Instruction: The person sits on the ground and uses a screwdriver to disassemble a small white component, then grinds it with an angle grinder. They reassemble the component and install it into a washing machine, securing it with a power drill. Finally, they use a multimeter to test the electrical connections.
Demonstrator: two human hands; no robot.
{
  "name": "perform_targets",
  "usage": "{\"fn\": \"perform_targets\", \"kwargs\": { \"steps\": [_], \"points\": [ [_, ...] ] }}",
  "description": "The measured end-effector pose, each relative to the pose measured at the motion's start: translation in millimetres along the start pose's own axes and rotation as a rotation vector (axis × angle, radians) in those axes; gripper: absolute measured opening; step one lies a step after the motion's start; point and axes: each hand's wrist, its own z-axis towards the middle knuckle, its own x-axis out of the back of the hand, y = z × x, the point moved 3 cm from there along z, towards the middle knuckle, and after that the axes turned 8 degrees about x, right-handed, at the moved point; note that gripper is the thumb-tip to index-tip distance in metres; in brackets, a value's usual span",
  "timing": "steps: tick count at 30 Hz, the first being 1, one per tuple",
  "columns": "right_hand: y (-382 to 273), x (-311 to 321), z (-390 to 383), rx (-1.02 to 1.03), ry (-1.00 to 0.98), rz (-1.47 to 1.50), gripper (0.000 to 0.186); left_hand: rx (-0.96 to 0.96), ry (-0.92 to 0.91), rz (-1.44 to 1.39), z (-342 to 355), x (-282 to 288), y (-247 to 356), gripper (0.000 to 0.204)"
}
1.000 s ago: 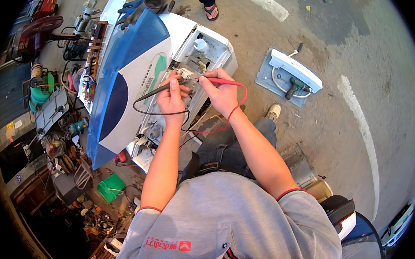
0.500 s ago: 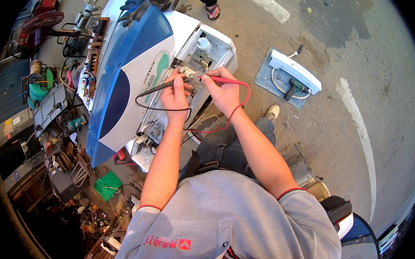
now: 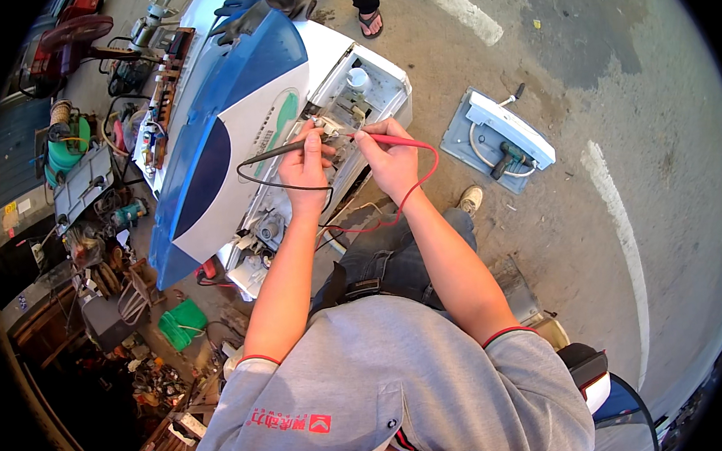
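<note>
A white washing machine top panel lies opened on the ground, wiring and parts exposed inside. My left hand grips a black meter probe, its tip pointing right into the panel. My right hand grips a red meter probe, tip pointing left toward the same spot. Both tips meet at a small component between my hands. A black lead loops below my left hand. The red lead curves down beside my right wrist.
A blue and white lid leans at the left of the panel. A grey plate with a white part and hose lies on the concrete at right. Tools, motors and scrap crowd the left side. Another person's sandalled feet stand beyond the machine.
Both hands stay on the probes at the same spot in the panel; only the view has shifted slightly.
</note>
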Motion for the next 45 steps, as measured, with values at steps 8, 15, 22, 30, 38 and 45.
{"fn": "perform_targets", "kwargs": {
  "steps": [8, 15, 22, 30, 38, 45],
  "points": [
    [2.8, 2.8, 2.7, -0.069, 0.001, -0.001, 0.013, -0.006, -0.016, -0.115, 1.8, -4.8, -8.7, 0.028],
    [-0.6, -0.8, 2.9, 0.002, -0.055, -0.019, 0.012, -0.019, -0.024, -0.068, 4.5, 2.8, -15.2, 0.026],
    [-0.6, 5.1, 3.2, -0.028, -0.080, 0.012, 0.012, -0.208, 0.089, 0.016, 0.1, 0.6, -6.3, 0.023],
    [-6.3, 7.5, 6.5, -0.074, -0.074, 0.042, 0.012, -0.178, 0.070, -0.003, -3.3, 0.5, 2.3, 0.022],
    [-2.0, 12.7, 9.2, -0.075, -0.103, 0.072, 0.008, -0.245, 0.114, -0.036, -3.9, 2.6, 3.6, 0.020],
    [-2.3, 8.5, 5.1, -0.062, -0.107, 0.076, 0.010, -0.145, 0.070, -0.046, -9.0, 9.7, 9.6, 0.019]
  ]
}}
